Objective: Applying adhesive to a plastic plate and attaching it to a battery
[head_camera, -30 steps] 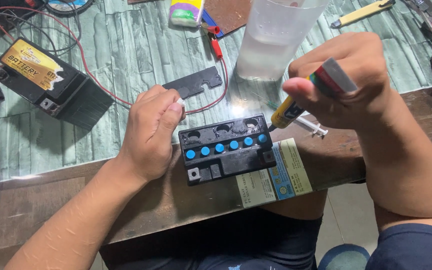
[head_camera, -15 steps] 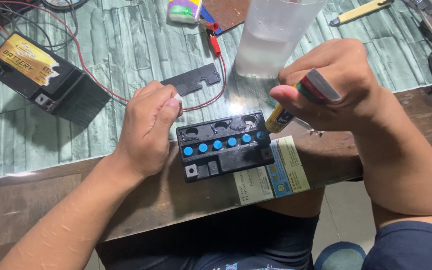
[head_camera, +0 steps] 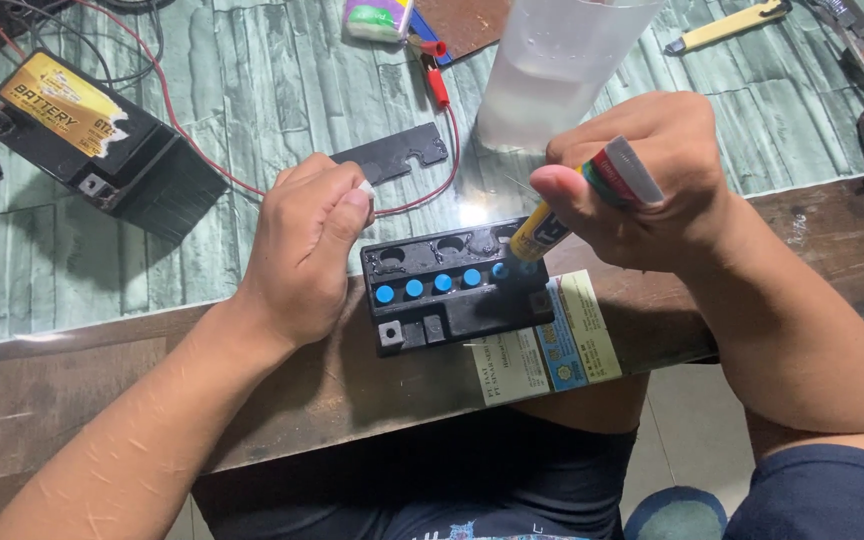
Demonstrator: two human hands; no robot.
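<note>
My right hand (head_camera: 642,185) was wrapped tight around a small yellow tube (head_camera: 542,232) with a red and grey end. Its tip pointed down at the top of a little black battery (head_camera: 457,295), right by the last blue cap (head_camera: 499,271) in a row of five. The battery sat at the front edge of the table (head_camera: 102,400), with paper labels on its side hanging over the edge. My left hand (head_camera: 302,245) was curled up, touching the left side of the battery, and its fingers pinched something small and white (head_camera: 364,187). A flat black strip (head_camera: 392,158) and a red wire (head_camera: 422,195) lay just behind. A bigger black battery (head_camera: 102,140) sat well apart on the left. A clear plastic cup (head_camera: 562,65) stood near my right hand.
</note>
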